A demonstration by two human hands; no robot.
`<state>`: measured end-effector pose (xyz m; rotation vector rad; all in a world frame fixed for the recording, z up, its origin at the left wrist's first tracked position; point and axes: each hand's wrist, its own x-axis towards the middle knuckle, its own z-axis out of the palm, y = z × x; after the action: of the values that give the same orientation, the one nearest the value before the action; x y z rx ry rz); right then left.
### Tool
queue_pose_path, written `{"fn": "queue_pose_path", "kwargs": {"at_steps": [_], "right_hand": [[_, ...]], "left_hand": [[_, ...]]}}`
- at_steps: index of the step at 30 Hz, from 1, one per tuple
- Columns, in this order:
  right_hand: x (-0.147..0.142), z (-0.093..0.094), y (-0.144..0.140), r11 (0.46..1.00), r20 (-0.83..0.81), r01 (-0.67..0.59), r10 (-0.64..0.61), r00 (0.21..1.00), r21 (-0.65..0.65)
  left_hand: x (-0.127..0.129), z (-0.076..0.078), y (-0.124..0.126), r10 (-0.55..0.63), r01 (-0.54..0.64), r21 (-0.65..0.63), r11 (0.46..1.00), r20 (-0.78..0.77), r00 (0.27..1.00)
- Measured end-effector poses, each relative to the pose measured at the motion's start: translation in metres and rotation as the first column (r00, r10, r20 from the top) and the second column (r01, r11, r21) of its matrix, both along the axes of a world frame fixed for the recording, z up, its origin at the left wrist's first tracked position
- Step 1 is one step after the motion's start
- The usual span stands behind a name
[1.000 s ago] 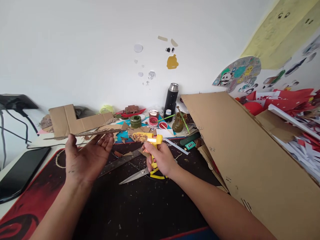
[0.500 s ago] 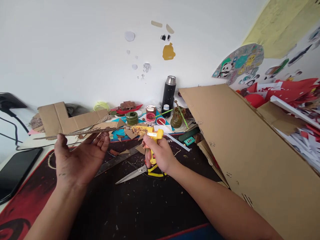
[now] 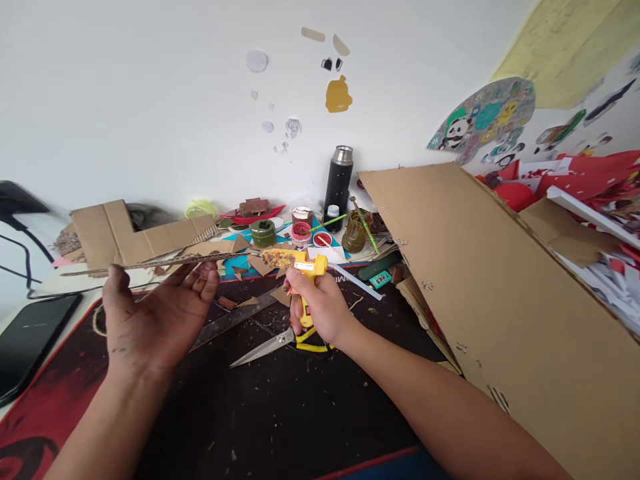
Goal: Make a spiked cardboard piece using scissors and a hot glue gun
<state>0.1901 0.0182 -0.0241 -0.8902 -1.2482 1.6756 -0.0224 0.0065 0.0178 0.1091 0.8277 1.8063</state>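
Observation:
My left hand (image 3: pixel 155 317) is palm up on the left, its thumb and fingers supporting a flat cardboard piece (image 3: pixel 173 261) seen nearly edge-on. An L-shaped cardboard part (image 3: pixel 107 233) rises just behind that edge; whether the two are joined I cannot tell. In my right hand (image 3: pixel 323 307) is a yellow hot glue gun (image 3: pixel 307 267), gripped by its handle. Its glue-crusted nozzle points left, close to the right end of the cardboard, and a glue stick (image 3: pixel 357 281) sticks out at the back. Below the gun, scissors (image 3: pixel 265 348) with yellow handles lie open on the dark mat.
A metal ruler (image 3: pixel 233 323) and cardboard scraps lie on the mat (image 3: pixel 265 413). Paint jars (image 3: pixel 263 233), a brush jar (image 3: pixel 355 233) and a black thermos (image 3: pixel 339 180) stand at the back. A large cardboard sheet (image 3: pixel 480 280) leans at right; a phone (image 3: pixel 35 340) lies at left.
The camera view has shifted slightly. My left hand has moved a little left with the cardboard, while my right hand keeps its hold on the glue gun in about the same place.

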Motion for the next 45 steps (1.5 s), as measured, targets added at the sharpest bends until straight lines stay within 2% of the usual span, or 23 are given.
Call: {"fn": "queue_pose_path", "kwargs": {"at_steps": [14,27,45], "right_hand": [[0.0013,0.0015,0.0006,1.0,0.04,0.018,-0.018,0.999,0.009],[0.0021,-0.0016,0.0014,1.0,0.051,0.018,-0.018,0.999,0.005],[0.0007,-0.0001,0.0005,1.0,-0.02,0.01,-0.011,1.0,-0.024]], "left_hand": [[0.0008,0.0012,-0.0005,0.001,-0.001,0.008,1.0,-0.068,0.998],[-0.001,-0.0004,0.0002,0.009,-0.009,-0.004,1.0,0.006,1.0],[0.0036,0.0046,-0.0009,0.015,-0.016,-0.022,1.0,-0.075,0.997]]}}
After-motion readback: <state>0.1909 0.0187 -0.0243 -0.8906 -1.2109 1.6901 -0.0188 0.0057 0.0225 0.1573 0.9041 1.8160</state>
